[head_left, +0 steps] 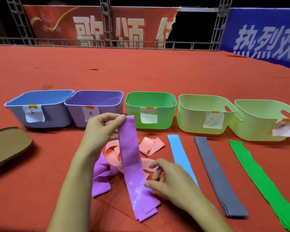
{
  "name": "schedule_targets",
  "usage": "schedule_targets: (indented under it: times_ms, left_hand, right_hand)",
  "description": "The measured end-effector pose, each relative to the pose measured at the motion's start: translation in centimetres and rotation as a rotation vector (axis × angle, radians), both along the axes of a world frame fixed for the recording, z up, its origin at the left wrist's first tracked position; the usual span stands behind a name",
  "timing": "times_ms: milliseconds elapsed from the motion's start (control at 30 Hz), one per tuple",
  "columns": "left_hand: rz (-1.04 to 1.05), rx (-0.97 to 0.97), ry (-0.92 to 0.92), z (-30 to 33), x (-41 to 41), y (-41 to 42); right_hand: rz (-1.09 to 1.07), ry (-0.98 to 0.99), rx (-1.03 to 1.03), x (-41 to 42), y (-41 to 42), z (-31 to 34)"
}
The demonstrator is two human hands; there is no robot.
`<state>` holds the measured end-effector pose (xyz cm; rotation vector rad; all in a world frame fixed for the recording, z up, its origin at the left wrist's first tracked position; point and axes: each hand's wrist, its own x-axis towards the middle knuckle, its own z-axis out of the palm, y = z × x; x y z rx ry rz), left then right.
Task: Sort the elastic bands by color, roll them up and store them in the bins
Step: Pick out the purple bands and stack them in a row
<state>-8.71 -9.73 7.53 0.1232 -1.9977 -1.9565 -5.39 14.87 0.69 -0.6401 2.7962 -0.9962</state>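
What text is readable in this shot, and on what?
"歌颂" plus a third character cut off by a tear: red banner.
"热烈欢", cropped by the frame edge: blue banner.
Handwritten paper labels taped to the five bins: one mark each, too small and blurred to read.

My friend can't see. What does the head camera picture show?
Two hands hold a purple elastic band stretched flat: the left hand pinches its top, the right hand its lower part. More purple and pink bands lie tangled beneath; blue, grey and green bands lie straight before five labelled bins on red cloth.
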Motion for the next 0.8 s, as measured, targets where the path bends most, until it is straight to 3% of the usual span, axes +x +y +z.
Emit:
schedule_targets:
  times_ms: [133, 300, 567, 700, 800]
  left_hand:
    - [-0.007, 0.018, 0.0, -0.1, 0.1, -1.8]
    - [-0.019, 0.055, -0.002, -0.3, -0.1, -2.8]
    - [0.026, 0.107, -0.04, -1.3, -0.7, -3.6]
    - [0.05, 0.132, -0.077, -1.9, -1.0, -4.2]
    - [0.067, 0.132, -0.084, -2.0, -1.1, -4.3]
  right_hand:
    - [0.034, -0.005, -0.198, 0.5, -1.3, -0.1]
    - [0.118, 0.012, -0.269, 1.7, -4.5, 0.0]
    - [0.225, 0.087, -0.17, 1.5, -11.6, -2.3]
    - [0.244, 0.141, -0.005, 1.3, -12.7, -3.6]
    - [0.233, 0.181, -0.005, 1.3, -12.9, -4.0]
